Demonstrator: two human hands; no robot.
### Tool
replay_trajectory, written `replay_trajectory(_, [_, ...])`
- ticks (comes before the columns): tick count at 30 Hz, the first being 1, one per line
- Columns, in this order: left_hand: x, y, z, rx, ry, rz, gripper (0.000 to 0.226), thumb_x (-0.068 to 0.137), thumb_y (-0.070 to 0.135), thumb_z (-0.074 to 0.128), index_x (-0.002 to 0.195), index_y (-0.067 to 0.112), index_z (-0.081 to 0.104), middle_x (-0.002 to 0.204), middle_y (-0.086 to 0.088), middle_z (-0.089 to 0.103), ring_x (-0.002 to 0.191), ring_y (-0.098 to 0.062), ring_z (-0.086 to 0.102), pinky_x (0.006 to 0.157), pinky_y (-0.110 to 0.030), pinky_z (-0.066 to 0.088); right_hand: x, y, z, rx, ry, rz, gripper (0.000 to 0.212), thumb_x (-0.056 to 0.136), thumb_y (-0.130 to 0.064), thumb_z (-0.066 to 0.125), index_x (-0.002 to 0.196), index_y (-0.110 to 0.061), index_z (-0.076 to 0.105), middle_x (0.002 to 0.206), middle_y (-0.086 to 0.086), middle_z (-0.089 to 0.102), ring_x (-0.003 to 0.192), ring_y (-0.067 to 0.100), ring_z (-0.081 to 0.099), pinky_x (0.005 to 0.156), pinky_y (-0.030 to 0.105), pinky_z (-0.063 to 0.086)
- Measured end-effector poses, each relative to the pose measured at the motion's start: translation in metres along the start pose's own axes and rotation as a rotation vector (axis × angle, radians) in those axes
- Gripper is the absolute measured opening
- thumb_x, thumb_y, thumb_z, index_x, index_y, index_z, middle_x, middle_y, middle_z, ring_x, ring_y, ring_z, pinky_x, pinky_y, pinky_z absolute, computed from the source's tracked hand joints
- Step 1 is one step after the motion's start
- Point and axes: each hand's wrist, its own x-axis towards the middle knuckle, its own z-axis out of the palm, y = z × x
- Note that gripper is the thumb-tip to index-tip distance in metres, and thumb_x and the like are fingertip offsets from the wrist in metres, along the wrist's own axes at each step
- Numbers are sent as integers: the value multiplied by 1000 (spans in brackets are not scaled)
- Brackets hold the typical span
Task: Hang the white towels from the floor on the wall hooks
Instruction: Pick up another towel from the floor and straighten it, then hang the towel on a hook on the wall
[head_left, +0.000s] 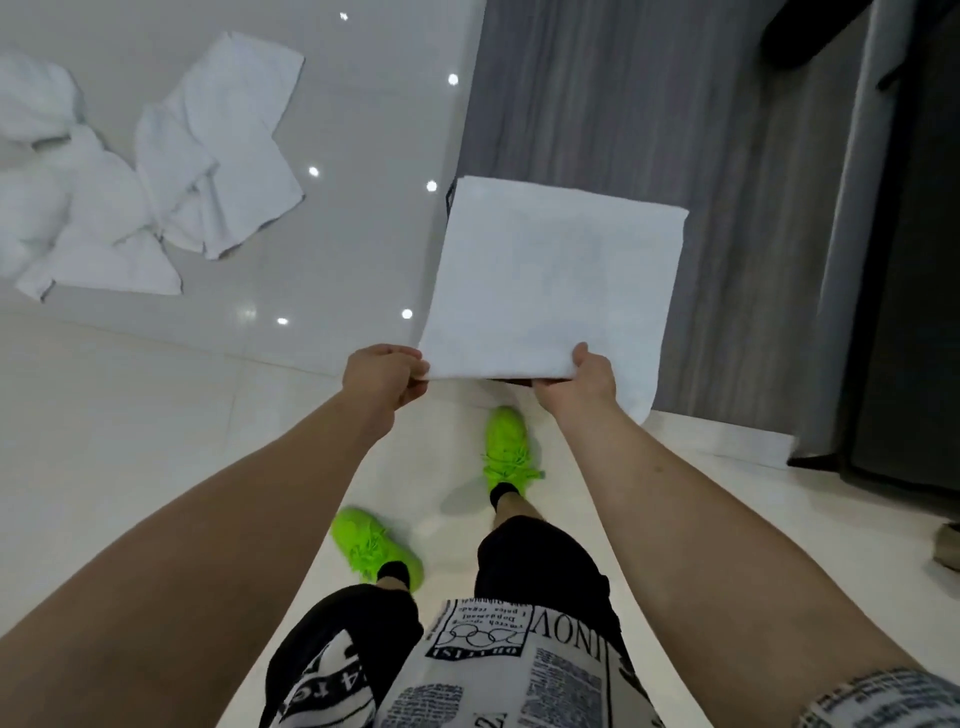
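Note:
I hold a white towel (556, 280) spread flat in front of me, above the floor, next to a grey panelled wall (649, 119). My left hand (384, 376) pinches its near left corner. My right hand (576, 384) grips its near edge, thumb on top. Several more white towels (218, 150) lie crumpled and spread on the glossy floor at the upper left. No wall hooks are in view.
My feet in bright green shoes (506, 449) stand on the pale tiled floor (156, 415). A dark doorway or cabinet (914, 312) rises at the right edge. A small object (948, 545) sits on the floor at the far right.

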Motion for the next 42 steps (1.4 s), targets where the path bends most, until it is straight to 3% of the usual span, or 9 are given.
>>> replay_trajectory(7, [-60, 64, -91, -264, -67, 117, 20, 85, -1, 67, 105, -8, 68, 96, -18, 65, 66, -22, 61, 62, -25, 58, -117, 49, 62, -135, -203, -81, 28, 86, -2, 69, 112, -8, 59, 111, 10, 68, 99, 29, 66, 92, 46, 55])
replay_trajectory(14, [-123, 95, -306, -414, 11, 393, 21, 87, -1, 63, 107, -8, 65, 87, -12, 58, 69, -24, 58, 70, -28, 58, -261, 208, 111, -478, -538, -152, 32, 91, 8, 57, 120, -4, 58, 105, 13, 64, 94, 28, 65, 75, 37, 55])
replay_trajectory(18, [-160, 84, -449, -348, 232, 525, 13, 83, 4, 61, 96, 3, 63, 92, -12, 57, 70, -24, 56, 79, -37, 57, -347, 343, 121, -619, -800, -86, 22, 93, 8, 55, 113, -2, 55, 91, 15, 62, 77, 25, 62, 50, 31, 56])
replay_trajectory(21, [-191, 55, -552, -232, 428, 638, 29, 82, 18, 61, 111, 17, 64, 113, -3, 60, 95, -21, 57, 81, -33, 50, -406, 452, 113, -730, -952, 2, 22, 92, 7, 57, 113, 1, 55, 95, 18, 61, 81, 28, 63, 59, 35, 55])
replay_trajectory(24, [-220, 18, -642, -12, 709, 722, 58, 78, 22, 62, 135, 29, 52, 142, -1, 42, 130, -24, 40, 106, -39, 38, -460, 559, 94, -880, -1067, 79, 26, 92, 7, 57, 118, 5, 54, 104, 22, 61, 89, 32, 64, 69, 37, 55])
replay_trajectory(28, [-255, -34, -753, 257, 985, 807, 73, 76, 26, 68, 143, 34, 42, 155, 2, 29, 143, -20, 23, 116, -38, 24, -524, 698, 53, -1116, -1231, 209, 13, 92, 7, 56, 105, 6, 57, 103, 23, 63, 93, 33, 65, 70, 37, 56])
replay_trajectory(32, [-284, -93, -868, 315, 1149, 791, 47, 80, 20, 67, 126, 27, 59, 132, 3, 56, 127, -20, 45, 105, -34, 38, -568, 827, 3, -1328, -1334, 397, 5, 94, 6, 53, 99, 6, 56, 93, 23, 63, 85, 32, 65, 67, 37, 56])
replay_trajectory(35, [-303, -143, -951, 268, 1213, 659, 20, 79, 13, 61, 94, 23, 69, 89, 0, 68, 90, -23, 63, 73, -35, 54, -594, 920, -36, -1495, -1382, 536, 6, 95, 4, 52, 92, 8, 56, 78, 21, 68, 70, 32, 69, 57, 36, 59])
replay_trajectory(42, [-339, -262, -1118, 24, 1456, 454, 15, 84, 26, 61, 77, 13, 58, 69, -5, 57, 65, -20, 51, 53, -27, 38, -661, 1132, -125, -1793, -1473, 754, 11, 95, 5, 53, 85, 5, 57, 69, 18, 67, 54, 27, 69, 46, 26, 56])
